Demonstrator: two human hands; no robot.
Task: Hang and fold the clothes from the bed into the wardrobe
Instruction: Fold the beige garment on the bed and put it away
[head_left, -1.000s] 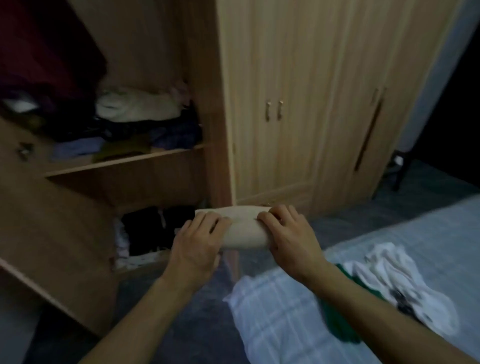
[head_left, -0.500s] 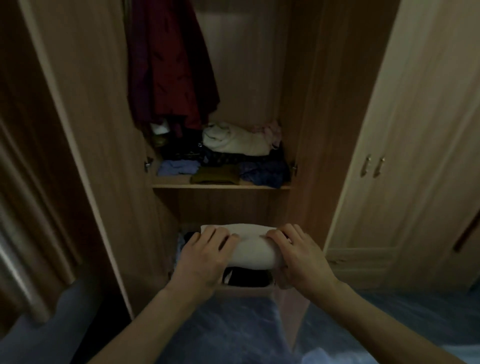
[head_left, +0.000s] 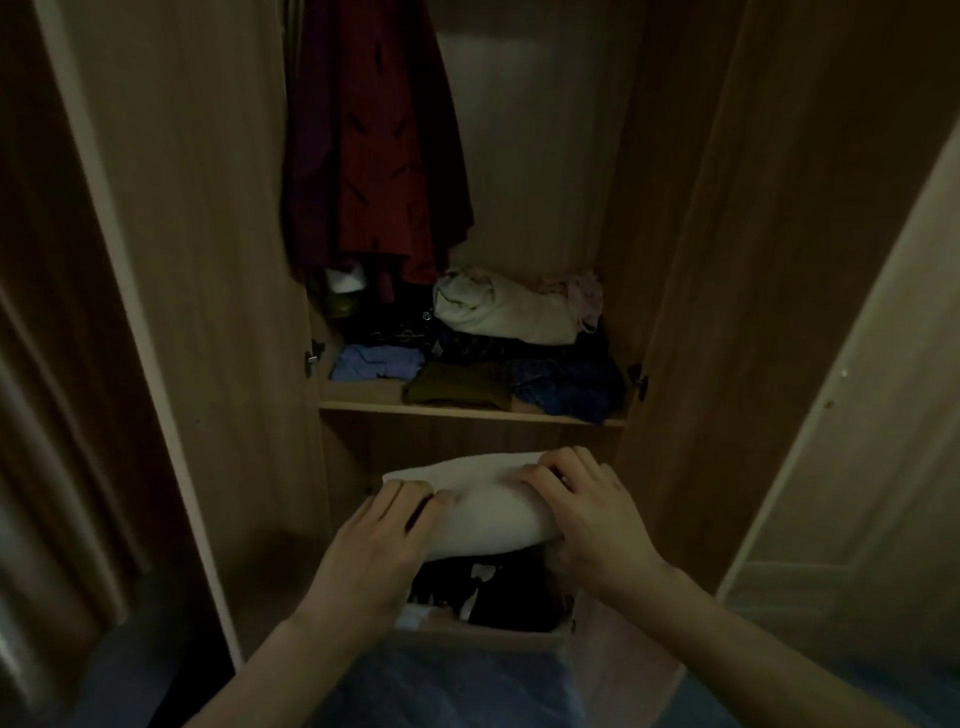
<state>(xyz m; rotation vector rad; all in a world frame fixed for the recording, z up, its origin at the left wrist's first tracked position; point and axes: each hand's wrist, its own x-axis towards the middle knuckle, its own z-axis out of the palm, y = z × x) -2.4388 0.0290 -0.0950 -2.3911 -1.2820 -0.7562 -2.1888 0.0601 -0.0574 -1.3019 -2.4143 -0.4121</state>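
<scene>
Closer to the wardrobe (head_left: 218, 312) than half a second ago, the person now faces its open bay square on, the bed no longer in view. Fingers of both hands curl over the top of a folded pale garment (head_left: 483, 509), thumbs hidden beneath it; the left hand (head_left: 384, 540) grips its left end, the right hand (head_left: 592, 525) its right end. The bundle hangs level in the air, just under the front edge of the shelf (head_left: 467, 410) and above the dark clothes in the lower compartment (head_left: 488, 587). Both wrists are bent slightly down, forearms reaching forward from the bottom corners of the view and converging on the bundle. On the shelf lie folded piles, a cream one (head_left: 498, 312) on top at the right; a red coat (head_left: 374, 145) hangs at the upper left. The step in hand appears to be stowing a folded piece. Whether it is bound for the shelf or the lower compartment cannot be told; either way the next move calls for keeping the fold flat, sliding it past the edge and letting go evenly.
</scene>
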